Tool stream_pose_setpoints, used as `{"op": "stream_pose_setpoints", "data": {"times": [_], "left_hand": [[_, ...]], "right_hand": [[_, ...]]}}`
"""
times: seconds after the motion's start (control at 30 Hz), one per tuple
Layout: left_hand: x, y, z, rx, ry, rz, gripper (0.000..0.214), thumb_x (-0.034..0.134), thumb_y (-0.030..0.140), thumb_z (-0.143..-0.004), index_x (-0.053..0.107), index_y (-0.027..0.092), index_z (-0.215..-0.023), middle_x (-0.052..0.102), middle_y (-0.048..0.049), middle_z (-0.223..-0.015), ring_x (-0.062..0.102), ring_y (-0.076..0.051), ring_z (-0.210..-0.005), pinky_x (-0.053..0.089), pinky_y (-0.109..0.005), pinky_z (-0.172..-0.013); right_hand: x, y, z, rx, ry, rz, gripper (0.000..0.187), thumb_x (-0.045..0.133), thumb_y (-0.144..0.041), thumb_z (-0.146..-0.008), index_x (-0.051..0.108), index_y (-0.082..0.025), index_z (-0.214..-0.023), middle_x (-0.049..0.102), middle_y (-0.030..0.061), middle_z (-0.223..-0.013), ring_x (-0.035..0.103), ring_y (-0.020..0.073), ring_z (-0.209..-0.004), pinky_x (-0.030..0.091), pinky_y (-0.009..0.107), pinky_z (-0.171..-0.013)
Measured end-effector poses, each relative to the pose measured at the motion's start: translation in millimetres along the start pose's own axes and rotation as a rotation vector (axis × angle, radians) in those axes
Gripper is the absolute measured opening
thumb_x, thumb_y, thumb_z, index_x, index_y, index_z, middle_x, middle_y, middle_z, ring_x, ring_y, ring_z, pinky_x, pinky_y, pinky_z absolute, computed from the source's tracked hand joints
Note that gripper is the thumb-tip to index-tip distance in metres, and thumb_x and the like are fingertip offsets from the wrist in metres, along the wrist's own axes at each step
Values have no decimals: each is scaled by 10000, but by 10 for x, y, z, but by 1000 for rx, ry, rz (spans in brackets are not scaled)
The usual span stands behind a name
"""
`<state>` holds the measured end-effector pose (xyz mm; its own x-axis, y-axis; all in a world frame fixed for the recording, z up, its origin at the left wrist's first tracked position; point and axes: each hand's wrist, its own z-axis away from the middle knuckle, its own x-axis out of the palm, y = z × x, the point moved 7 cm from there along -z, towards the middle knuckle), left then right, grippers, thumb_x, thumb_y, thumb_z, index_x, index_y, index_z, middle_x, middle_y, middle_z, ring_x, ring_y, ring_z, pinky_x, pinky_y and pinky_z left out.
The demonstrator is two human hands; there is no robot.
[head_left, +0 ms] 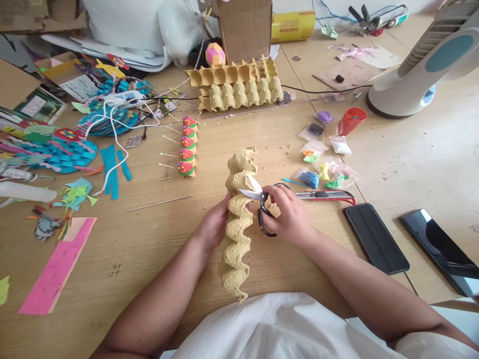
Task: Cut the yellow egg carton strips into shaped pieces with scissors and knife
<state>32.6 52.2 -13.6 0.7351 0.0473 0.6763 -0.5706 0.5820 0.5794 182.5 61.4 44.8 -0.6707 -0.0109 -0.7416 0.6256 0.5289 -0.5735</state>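
In the middle of the head view, a strip of yellowish egg carton (238, 219) is held lengthwise above the table. My left hand (215, 222) is closed on its left side, with the fingertips hidden behind it. My right hand (290, 214) grips the black handles of a pair of scissors (258, 193). The scissors' blades are spread apart and lie at the right edge of the strip, near its upper part. Beyond my left hand, a row of painted red and green egg-carton caterpillar pieces (187, 146) stands on the table, with pins sticking out to the left.
More egg-carton strips (245, 93) lie at the back. To the right are a red utility knife (324, 195), bags of coloured clay (310, 178), a red cup (352, 121), two phones (376, 238) and a white fan (404, 94). Pink paper (56, 271) and woven blue crafts (56, 152) lie left.
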Motion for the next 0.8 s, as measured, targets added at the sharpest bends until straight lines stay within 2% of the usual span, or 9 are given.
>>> {"op": "stream_pose_setpoints", "data": {"times": [0.2,0.33,0.5,0.8], "left_hand": [[-30,-38,-13,-30,-9,16,296,588,435,-948,688,179,-838,645,-25,-679,529,-142,-486,449,-269,-508],[-62,-68,-19,-61,11,98,260,592,410,-951,693,180,-885,678,-41,-723,596,-158,-551,484,-254,-527],[-76,-106,-16,-113,44,225,250,515,344,-996,706,193,-940,703,-33,-721,647,-165,-603,524,-253,-591],[-19,-96,-16,-127,10,259,344,424,319,-1026,717,151,-959,725,-60,-753,678,-184,-626,533,-271,-595]], "right_hand": [[25,66,-2,15,-9,24,353,627,-256,-868,527,-219,-1204,635,77,-1000,598,241,-896,463,341,-763],[16,96,-6,28,-23,52,345,635,-274,-892,545,-218,-1220,638,68,-982,596,221,-845,442,316,-709],[-3,121,-10,17,-5,89,336,650,-286,-897,571,-213,-1215,645,50,-943,591,200,-790,421,295,-670],[-12,120,-12,-2,29,145,337,666,-318,-899,592,-203,-1207,660,44,-933,587,183,-761,397,275,-638]]}}
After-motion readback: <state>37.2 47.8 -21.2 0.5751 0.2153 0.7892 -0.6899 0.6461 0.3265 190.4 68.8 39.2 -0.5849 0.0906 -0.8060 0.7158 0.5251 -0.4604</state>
